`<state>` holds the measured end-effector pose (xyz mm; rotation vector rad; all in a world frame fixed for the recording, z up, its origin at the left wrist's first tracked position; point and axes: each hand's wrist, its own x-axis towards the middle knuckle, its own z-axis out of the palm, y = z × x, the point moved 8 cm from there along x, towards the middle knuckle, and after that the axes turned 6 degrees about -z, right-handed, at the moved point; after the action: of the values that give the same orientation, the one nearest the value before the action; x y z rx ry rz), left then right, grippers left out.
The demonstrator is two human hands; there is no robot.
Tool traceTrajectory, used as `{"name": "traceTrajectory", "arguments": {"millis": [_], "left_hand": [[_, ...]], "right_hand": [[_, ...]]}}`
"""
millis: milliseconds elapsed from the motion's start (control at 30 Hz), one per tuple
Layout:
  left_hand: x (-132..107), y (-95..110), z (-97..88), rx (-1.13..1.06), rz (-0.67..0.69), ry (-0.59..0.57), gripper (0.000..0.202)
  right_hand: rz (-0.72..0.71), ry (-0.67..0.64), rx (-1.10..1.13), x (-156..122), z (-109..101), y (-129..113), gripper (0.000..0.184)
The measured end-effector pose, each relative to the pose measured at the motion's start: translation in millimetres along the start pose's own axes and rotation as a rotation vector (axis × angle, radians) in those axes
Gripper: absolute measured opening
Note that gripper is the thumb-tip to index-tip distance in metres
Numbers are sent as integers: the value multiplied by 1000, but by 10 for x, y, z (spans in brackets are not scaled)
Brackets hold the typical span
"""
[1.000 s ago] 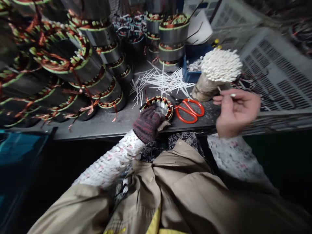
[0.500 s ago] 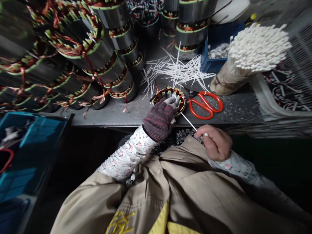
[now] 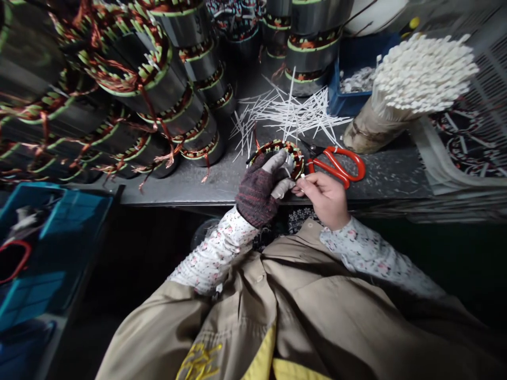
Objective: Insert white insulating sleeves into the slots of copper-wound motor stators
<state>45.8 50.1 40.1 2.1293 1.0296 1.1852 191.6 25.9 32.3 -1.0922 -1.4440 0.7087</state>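
We grip motor stator (image 3: 296,157) with gloved left hand (image 3: 256,194), fingers closed round rim; bare right hand (image 3: 322,199), fingers pinched on white stick (image 3: 302,177), just beside stator.

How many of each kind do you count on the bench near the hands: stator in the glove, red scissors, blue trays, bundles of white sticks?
Stator in the gloved left hand: 1
Red-handled scissors: 1
Blue tray: 1
Bundle of white sticks: 1
Total: 4
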Motion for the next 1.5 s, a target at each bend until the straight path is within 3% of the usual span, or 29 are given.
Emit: {"name": "traceTrajectory", "arguments": {"millis": [100,200,333,533,833,933,1033,1100,1233,1367,1500], "left_hand": [[-29,-82,31,-225,-46,71,43],[-36,-100,50,-277,-66,76,39],[-12,-66,-4,-315,-71,70,52],[37,112,-139,-66,128,149,14],[61,59,-58,61,131,27,23],[55,28,-15,121,119,-18,25],[55,75,-18,198,146,-23,24],[58,128,-47,239,169,0,23],[61,163,-69,259,155,-6,20],[66,121,-77,186,68,-9,29],[87,82,-60,146,-52,-24,37]], "right_hand": [[1,-23,-39,23,-12,-71,24],[-46,-90,-93,19,-49,-202,22],[-87,-127,-122,28,-59,-262,26],[-122,-151,-164,46,-23,-332,27],[-71,-178,-351,205,10,-164,24],[-89,-149,-371,225,13,-267,25],[-119,-253,-429,210,69,-398,31],[-73,-314,-348,193,54,-431,32],[17,-218,-15,184,-113,-459,29],[162,-327,302,34,21,-364,46],[204,-232,344,-37,-106,-351,45]]}}
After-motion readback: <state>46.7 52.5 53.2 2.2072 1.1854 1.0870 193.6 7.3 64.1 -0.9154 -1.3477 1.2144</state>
